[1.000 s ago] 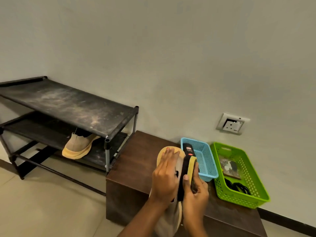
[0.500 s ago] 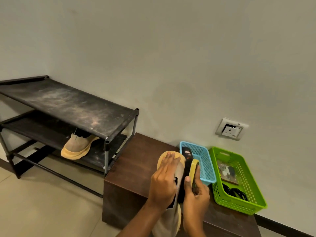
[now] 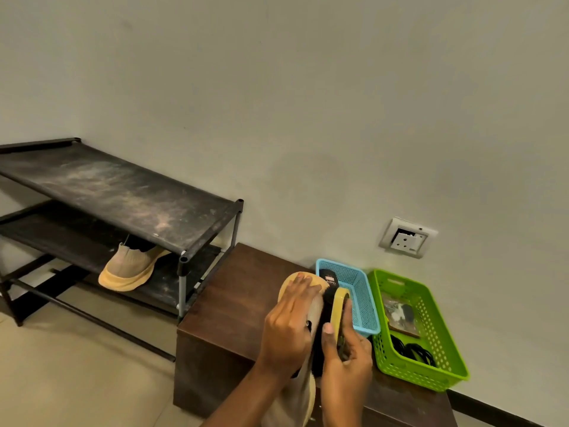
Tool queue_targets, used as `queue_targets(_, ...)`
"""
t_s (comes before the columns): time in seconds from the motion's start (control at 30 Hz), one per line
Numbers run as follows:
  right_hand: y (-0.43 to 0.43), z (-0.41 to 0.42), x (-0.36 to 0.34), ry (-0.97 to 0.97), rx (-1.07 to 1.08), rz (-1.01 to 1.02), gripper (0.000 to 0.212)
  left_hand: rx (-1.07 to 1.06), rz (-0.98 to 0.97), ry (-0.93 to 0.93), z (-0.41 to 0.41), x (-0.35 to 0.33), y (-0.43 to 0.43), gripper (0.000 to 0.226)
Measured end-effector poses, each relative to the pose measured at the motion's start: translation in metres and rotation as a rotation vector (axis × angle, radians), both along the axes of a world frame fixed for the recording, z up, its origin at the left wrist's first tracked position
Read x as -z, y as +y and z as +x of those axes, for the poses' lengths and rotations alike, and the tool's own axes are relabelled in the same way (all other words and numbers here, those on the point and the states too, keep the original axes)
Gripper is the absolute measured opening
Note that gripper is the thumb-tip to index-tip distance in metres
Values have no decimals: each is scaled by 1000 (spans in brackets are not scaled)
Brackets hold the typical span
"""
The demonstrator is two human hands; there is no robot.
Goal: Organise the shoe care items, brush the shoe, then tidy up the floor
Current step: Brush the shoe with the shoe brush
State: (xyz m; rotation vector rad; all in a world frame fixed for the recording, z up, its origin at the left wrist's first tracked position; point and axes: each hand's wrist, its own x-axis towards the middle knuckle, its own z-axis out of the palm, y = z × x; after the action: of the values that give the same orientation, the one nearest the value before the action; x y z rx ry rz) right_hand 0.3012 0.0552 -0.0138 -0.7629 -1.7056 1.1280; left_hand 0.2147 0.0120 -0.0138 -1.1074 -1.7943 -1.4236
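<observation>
A beige shoe with a yellow sole lies on its side on the dark wooden box. My left hand holds it from the left, fingers spread over the toe end. Against the shoe's right side my right hand grips a brush with a yellow back and black bristles. The matching shoe sits on the lower shelf of the black rack. A black labelled item shows just beyond the brush, at the blue basket's left side.
A green basket with a packet and black cords stands right of the blue one on the box. A wall socket is above them. The tiled floor spreads to the left, in front of the rack.
My right hand has tilted the brush against the shoe, so more of its yellow back shows. My left hand stays on the shoe. The view has shifted slightly.
</observation>
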Motion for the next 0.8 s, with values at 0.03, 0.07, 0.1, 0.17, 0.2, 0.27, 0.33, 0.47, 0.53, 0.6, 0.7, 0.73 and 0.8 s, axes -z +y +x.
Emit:
queue_targets(0.03,-4,1,-1,14,-16,34,54,2,8,-33,-2,0,1,40)
queue_targets(0.07,-6,2,1,12,-18,45,56,-3,13,-79,-3,1,2,39)
queue_targets(0.1,-6,2,4,-8,-4,34,56,-11,13,-129,-3,3,3,40)
queue_targets(0.17,-3,-2,10,-44,33,-5,51,-23,18,-182,0,4,4,48)
queue_targets(0.2,-4,-3,12,-42,35,10,51,-24,28,-190,0,2,3,48)
queue_targets(0.27,-13,-2,11,-2,-6,74,54,-44,73,-239,-3,-4,2,42)
queue_targets(0.33,-14,0,11,-11,-29,98,51,-90,118,-320,-6,-6,2,44)
queue_targets(0.47,-9,-5,17,-62,19,112,66,-104,146,-391,-3,-7,2,51)
queue_targets(0.53,-15,-2,16,-58,-26,176,64,-118,136,-439,-7,-9,2,44)
queue_targets(0.6,-12,-1,19,-100,-20,152,76,-147,137,-497,-8,-10,2,46)
queue_targets(0.7,-9,-2,18,-121,16,140,84,-148,138,-456,-6,-9,1,49)
queue_targets(0.73,-12,0,18,-117,-14,186,76,-145,126,-449,-7,-9,2,45)
queue_targets(0.8,-14,6,21,-134,-65,254,69,-157,127,-489,-10,-9,2,47)
